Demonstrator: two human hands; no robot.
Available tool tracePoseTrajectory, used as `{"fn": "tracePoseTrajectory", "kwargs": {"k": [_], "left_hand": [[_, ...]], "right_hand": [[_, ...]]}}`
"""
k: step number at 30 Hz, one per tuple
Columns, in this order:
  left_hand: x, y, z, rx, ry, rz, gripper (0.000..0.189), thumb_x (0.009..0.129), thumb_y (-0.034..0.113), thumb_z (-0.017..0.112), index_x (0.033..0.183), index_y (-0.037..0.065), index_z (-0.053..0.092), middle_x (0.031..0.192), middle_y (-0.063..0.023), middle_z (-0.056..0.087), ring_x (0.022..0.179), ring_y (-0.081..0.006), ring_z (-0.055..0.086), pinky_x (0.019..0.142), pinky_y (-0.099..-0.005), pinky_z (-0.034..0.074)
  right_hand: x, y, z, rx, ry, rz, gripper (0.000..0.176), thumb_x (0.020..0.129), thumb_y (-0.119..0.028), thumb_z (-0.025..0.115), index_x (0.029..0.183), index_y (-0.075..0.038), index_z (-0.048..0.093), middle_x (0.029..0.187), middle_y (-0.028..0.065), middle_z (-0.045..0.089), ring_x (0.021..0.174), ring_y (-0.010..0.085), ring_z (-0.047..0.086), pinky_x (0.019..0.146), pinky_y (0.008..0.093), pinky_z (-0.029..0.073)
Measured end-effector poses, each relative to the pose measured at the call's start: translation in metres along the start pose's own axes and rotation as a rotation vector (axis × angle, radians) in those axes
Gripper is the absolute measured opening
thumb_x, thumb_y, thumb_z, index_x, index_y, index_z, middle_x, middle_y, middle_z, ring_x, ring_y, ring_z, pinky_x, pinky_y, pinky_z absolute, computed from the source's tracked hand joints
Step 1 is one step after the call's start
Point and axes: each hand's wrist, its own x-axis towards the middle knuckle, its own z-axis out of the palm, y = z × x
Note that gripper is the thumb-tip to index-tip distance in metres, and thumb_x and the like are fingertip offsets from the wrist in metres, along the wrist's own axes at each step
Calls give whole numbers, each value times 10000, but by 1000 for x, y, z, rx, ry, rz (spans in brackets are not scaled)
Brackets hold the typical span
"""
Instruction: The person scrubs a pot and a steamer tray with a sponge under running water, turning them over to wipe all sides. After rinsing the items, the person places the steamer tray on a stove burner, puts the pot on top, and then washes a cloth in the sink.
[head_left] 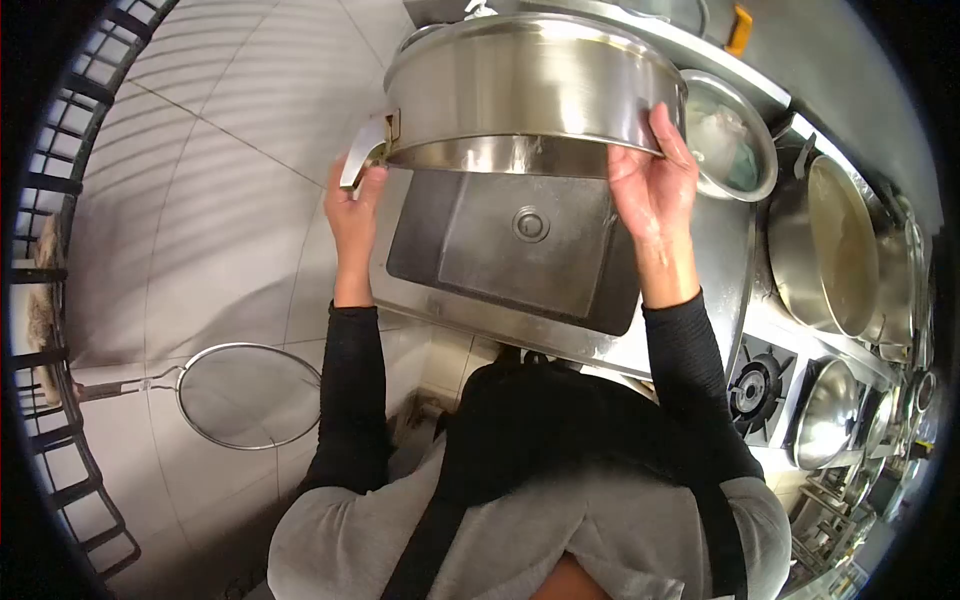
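Note:
A wide, round stainless steel pot [520, 80] is held up over the sink [490, 260], its wall facing me and its lower rim showing part of the inside. My left hand [355, 195] is closed around the metal side handle [365, 150] at the pot's left. On the right, my right hand [652, 180] grips the lower rim, thumb against the outer wall and the fingers partly hidden beneath it. Both hands carry the pot level with each other. Below it, the sink's drain [531, 224] is visible.
Right of the sink stands a metal bowl [730, 135] with pale and greenish contents. Beyond are a large pot [825, 245], a gas burner [755, 390] and a steel wok [828, 412]. A round strainer [250, 395] hangs at left by a black wire rack [60, 355].

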Motion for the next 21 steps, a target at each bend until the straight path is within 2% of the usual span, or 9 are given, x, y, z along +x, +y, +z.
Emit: {"fn": "tracePoseTrajectory", "kwargs": {"k": [4, 6, 10, 11, 13, 15, 17, 19, 21], "left_hand": [[24, 37, 8, -17, 93, 249, 237, 796, 120, 826, 810, -4, 624, 956, -54, 569, 871, -185, 544, 784, -278, 448], [32, 91, 15, 281, 184, 863, 358, 769, 101, 836, 659, -10, 514, 729, -46, 475, 645, -189, 457, 643, -271, 404], [40, 145, 37, 401, -165, 658, 534, 784, 295, 841, 590, 13, 431, 564, -49, 256, 540, -160, 277, 482, -325, 242], [43, 152, 41, 402, -179, 652, 534, 784, 295, 841, 590, 13, 431, 564, -49, 256, 540, -160, 277, 482, -325, 242], [45, 163, 50, 373, -646, 403, 463, 871, 386, 760, 749, -32, 605, 602, -8, 464, 598, -90, 401, 528, -294, 365], [38, 196, 73, 440, -663, 343, 471, 873, 409, 754, 773, -36, 634, 619, 1, 498, 610, -78, 423, 542, -278, 380], [35, 208, 98, 514, -673, 306, 485, 874, 432, 747, 797, -40, 663, 636, 9, 532, 622, -66, 444, 556, -261, 394], [43, 201, 125, 208, -390, 276, 473, 853, 460, 754, 699, 21, 670, 506, 17, 437, 521, -86, 389, 521, -274, 344], [53, 186, 126, 220, -399, 227, 414, 875, 435, 737, 810, 26, 735, 581, 43, 506, 561, -83, 444, 548, -258, 369]], "right_hand": [[4, -32, -16, 157, -96, 7, 295, 1048, -156, 462, 1191, 72, 583, 1229, 202, 652, 1162, 310, 624, 1026, 440, 519], [3, -43, -35, 199, -108, -19, 299, 1048, -154, 457, 1186, 80, 582, 1224, 211, 651, 1159, 313, 624, 1028, 442, 517], [3, -66, -95, 246, -2, -72, 236, 1023, -98, 475, 1110, 92, 583, 1141, 223, 667, 1077, 335, 647, 983, 441, 542], [1, -72, -114, 321, -16, -61, 285, 1035, -108, 449, 1143, 123, 577, 1158, 242, 659, 1102, 355, 627, 1012, 434, 525], [5, -78, -140, 392, 2, -63, 288, 1029, -97, 444, 1143, 134, 572, 1167, 256, 648, 1114, 366, 616, 1006, 431, 529], [6, -83, -158, 439, -99, -89, 334, 1028, -151, 461, 1195, 116, 571, 1215, 265, 632, 1111, 364, 617, 1001, 447, 527], [3, -74, -153, 269, 3, -104, 717, 994, -548, 443, 1397, 44, 449, 1400, 283, 508, 1279, 401, 510, 1102, 531, 408], [-7, -70, -140, -36, -37, 78, 873, 947, -687, 382, 1453, 24, 366, 1438, 280, 469, 1350, 399, 440, 1133, 554, 355], [-28, -78, -138, -512, 219, 261, 856, 938, -681, 462, 1464, -10, 381, 1369, 232, 551, 1223, 342, 572, 1059, 456, 456]]}}
